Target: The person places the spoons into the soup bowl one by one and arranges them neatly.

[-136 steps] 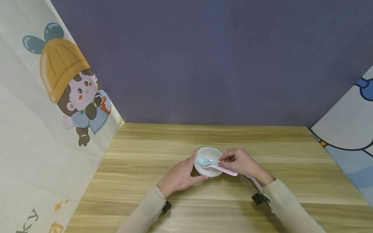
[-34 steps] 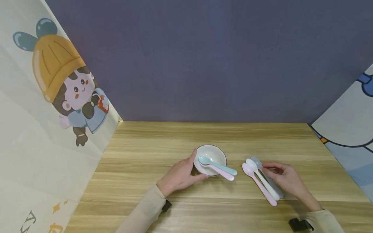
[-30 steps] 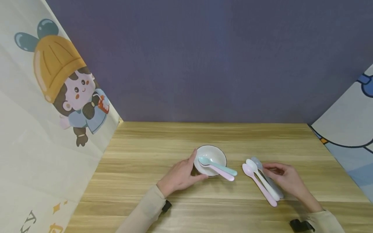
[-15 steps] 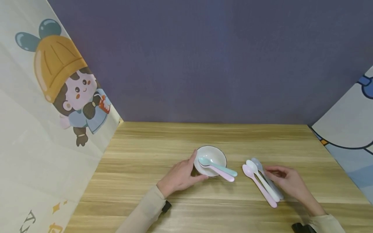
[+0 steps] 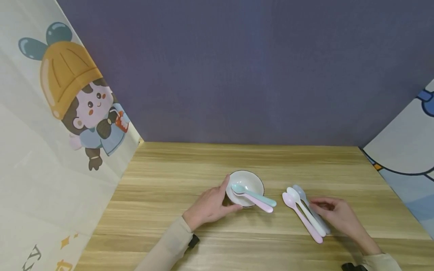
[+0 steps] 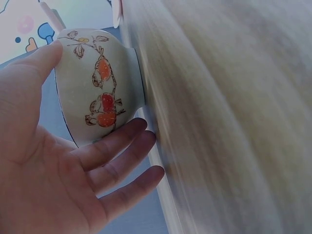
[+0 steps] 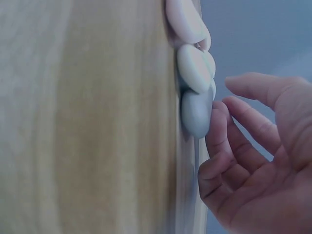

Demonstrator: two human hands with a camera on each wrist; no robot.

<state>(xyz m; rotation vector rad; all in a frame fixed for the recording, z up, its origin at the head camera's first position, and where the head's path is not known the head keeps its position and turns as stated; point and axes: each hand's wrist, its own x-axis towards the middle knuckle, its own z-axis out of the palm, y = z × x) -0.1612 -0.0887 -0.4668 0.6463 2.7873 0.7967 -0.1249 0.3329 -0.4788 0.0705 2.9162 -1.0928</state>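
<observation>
A small white bowl (image 5: pixel 250 180) with a dark rim stands on the table; the left wrist view shows orange birds painted on its side. My left hand (image 5: pixel 208 207) holds it from the left, thumb and fingers spread around its wall. Inside lean a mint spoon (image 5: pixel 259 196) and a pink spoon (image 5: pixel 260 204), their handles jutting over the right rim. Further right, a pink spoon (image 5: pixel 303 217), a white spoon (image 5: pixel 307 212) and a grey spoon (image 5: pixel 301 191) lie side by side. Right beside the grey one is my right hand (image 5: pixel 339 218), its fingers loosely bent with nothing between them.
The wood-grain table (image 5: pixel 176 162) ends at a dark blue-grey panel (image 5: pixel 217 75) at the back. A printed cloth (image 5: pixel 40 150) hangs along the left, and another printed cloth (image 5: pixel 407 146) borders the right side.
My right hand has let go of the mint spoon, which now rests in the bowl, and moved right to the three spoons. Lately it has drawn slightly back from them. My left hand stays put.
</observation>
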